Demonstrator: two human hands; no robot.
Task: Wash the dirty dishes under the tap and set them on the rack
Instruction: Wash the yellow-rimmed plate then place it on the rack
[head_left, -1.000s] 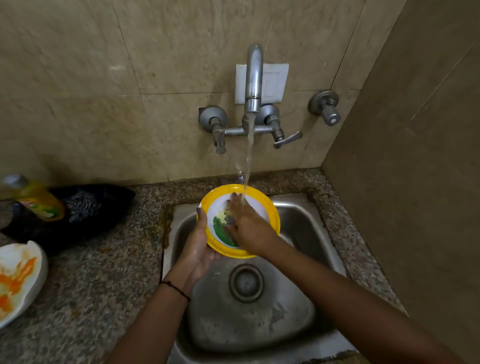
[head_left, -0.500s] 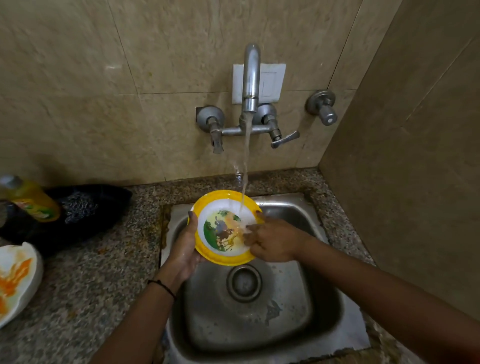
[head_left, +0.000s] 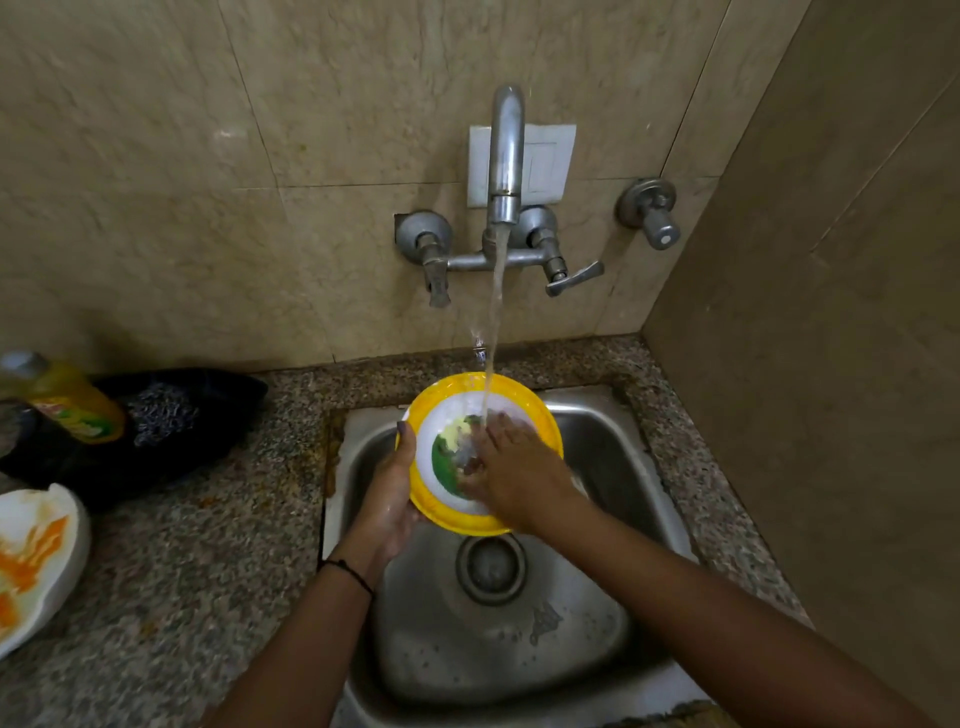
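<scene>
Now our right hand (head_left: 519, 467) lies across the middle of the yellow-rimmed plate (head_left: 519, 395), fingers straight and spread flat on its face. Half a second ago it sat at the plate's right edge, and the printed picture showed whole. Only a green and pale-yellow patch of that picture shows now, left of our fingers. The water stream (head_left: 496, 312) lands on the plate just at our fingertips. Our left hand (head_left: 389, 499) grips the plate's left rim as before, thumb on the front and fingers behind. It holds the plate tilted toward us above the steel sink (head_left: 613, 452), over the drain (head_left: 491, 569). A thin black thread (head_left: 348, 571) circles the left wrist.

The sink is sunk into a speckled granite counter (head_left: 208, 571) in a corner of beige tiled wall (head_left: 156, 182). The wall tap (head_left: 506, 150) stands before a white cover plate (head_left: 550, 161), and a separate valve (head_left: 652, 213) sits to its right. At the counter's left edge lies a white plate (head_left: 36, 551) smeared with orange. Behind it a steel scrubber (head_left: 166, 410) rests on something black (head_left: 218, 431) (bag or cloth, we cannot tell).

A yellow dish-soap bottle (head_left: 72, 400) leans there too. Its label shows red and green, but the writing is too blurred to read.
</scene>
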